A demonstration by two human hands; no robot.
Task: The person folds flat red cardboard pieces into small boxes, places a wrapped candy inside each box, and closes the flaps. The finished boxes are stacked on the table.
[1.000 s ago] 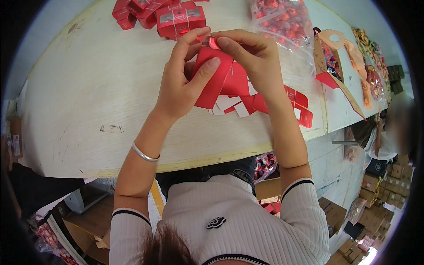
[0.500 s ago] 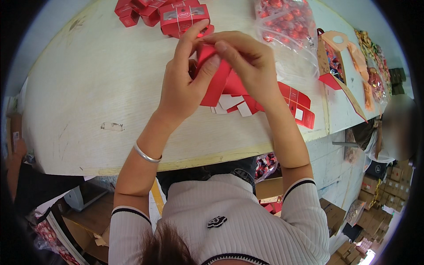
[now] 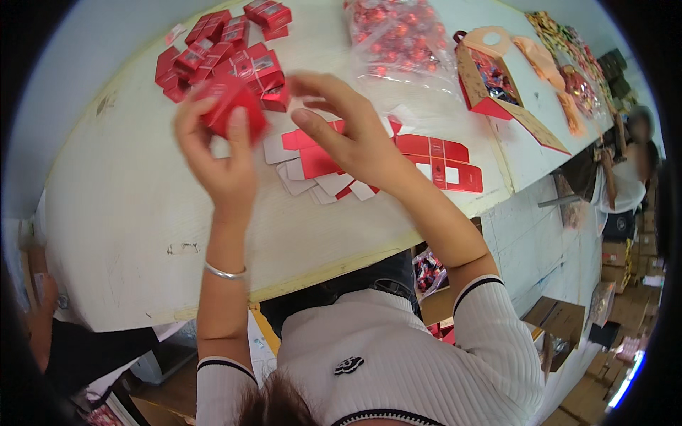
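Observation:
My left hand [image 3: 217, 153] is closed round a small red carton [image 3: 238, 106], blurred by motion, and lifts it over the table's left middle. My right hand [image 3: 348, 135] is apart from it, fingers spread and nothing between them. Below the right hand lie several flat red-and-white carton blanks [image 3: 316, 160], overlapping one another. More flat blanks [image 3: 437, 149] stretch out to their right. Just beyond the left hand is a heap of folded red cartons [image 3: 213, 53], some with a clear window.
A clear plastic bag of red wrapped sweets [image 3: 401, 35] lies at the far middle. Right of it stands an opened carton [image 3: 490, 74] with wrapped sweets inside, its flap hanging towards the table edge. Other people are at the far right and left. Cardboard boxes [image 3: 554, 319] stand on the floor.
The red carton, held by both hands before, has moved left in my left hand. My right hand has let go and drawn apart. The view has shifted, showing more of the carton heap.

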